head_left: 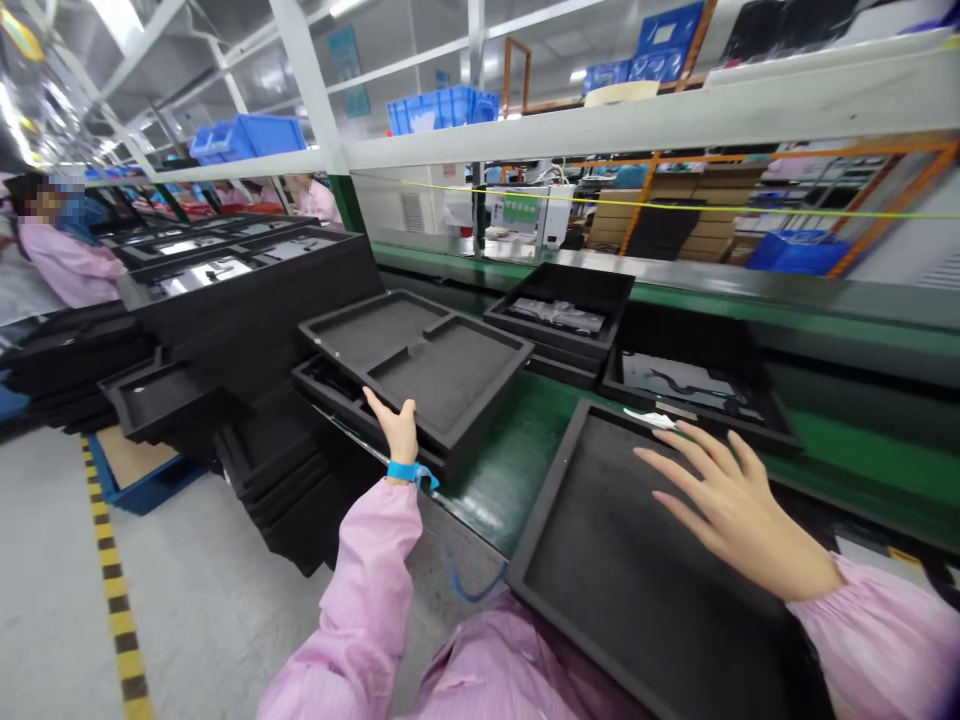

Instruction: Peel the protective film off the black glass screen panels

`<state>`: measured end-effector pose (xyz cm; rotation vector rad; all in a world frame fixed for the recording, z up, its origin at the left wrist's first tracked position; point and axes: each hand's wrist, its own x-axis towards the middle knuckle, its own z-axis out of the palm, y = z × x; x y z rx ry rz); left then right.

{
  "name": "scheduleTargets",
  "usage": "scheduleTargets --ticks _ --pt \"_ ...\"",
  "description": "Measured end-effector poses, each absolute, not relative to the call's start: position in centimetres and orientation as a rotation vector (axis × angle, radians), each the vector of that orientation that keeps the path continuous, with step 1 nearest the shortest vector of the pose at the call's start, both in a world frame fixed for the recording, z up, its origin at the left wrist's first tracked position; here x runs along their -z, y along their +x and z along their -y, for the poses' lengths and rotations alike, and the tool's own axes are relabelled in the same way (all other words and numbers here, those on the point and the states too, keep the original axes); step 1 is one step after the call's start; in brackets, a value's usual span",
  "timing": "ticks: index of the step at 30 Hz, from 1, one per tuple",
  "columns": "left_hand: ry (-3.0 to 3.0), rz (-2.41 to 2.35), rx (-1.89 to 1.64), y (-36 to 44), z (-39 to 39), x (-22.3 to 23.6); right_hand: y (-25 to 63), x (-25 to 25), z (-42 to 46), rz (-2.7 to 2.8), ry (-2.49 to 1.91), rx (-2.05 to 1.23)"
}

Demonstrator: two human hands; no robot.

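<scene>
My left hand [397,430], with a blue band at its wrist, is at the near edge of a black foam tray [472,365]. Its thumb and index finger are spread apart; whether they touch the tray I cannot tell. That tray lies askew on top of another black tray [330,395]. Over a second large, flat-bottomed tray [622,540], close to my body, my right hand [724,500] hovers with fingers spread and nothing in them. A small white piece [651,419] shows near its fingertips, at this tray's far edge.
Behind, a black tray [622,275] holds clear-wrapped parts, and another [780,425] holds shiny flat pieces. Stacked black trays [300,480] stand left of the green work surface [499,480]. Blue bins [442,108] sit on the overhead shelf. A person in pink [67,255] is at far left.
</scene>
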<state>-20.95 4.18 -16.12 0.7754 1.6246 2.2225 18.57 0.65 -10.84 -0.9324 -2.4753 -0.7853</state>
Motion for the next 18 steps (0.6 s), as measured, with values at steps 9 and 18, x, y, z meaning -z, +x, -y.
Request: scheduleTargets --ticks 9,18 --pt "0.632 -1.826 -2.328 -21.2 -4.5 18.2 28.9 18.3 0.2 2.379 -1.388 0.479" --pt "0.640 -1.992 -2.189 -22.5 -4.3 17.5 28.4 19.5 0.3 2.281 -1.427 0.325"
